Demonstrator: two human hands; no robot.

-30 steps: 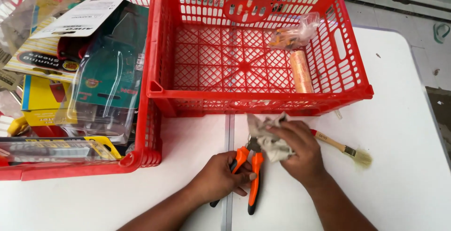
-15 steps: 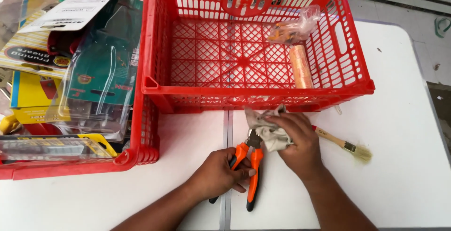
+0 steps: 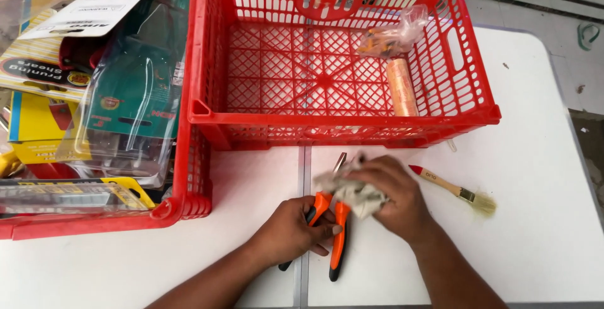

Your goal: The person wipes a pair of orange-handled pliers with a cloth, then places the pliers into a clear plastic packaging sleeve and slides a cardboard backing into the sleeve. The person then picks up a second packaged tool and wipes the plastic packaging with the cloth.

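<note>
My left hand (image 3: 290,230) grips the orange and black handles of a pair of pliers (image 3: 337,240) that lies on the white table (image 3: 541,240). My right hand (image 3: 393,196) presses a crumpled grey cloth (image 3: 352,193) over the pliers' metal head; only the jaw tip (image 3: 340,160) sticks out past the cloth. Both hands sit just in front of the red crate (image 3: 340,126).
The red crate holds an orange roll (image 3: 401,87) and a clear bag with a small item (image 3: 390,35). A second red crate (image 3: 182,205) on the left is full of packaged tools (image 3: 119,95). A small paintbrush (image 3: 454,189) lies right of my hand.
The cloth in my right hand has shifted slightly down along the pliers' head. My left hand keeps its hold on the handles.
</note>
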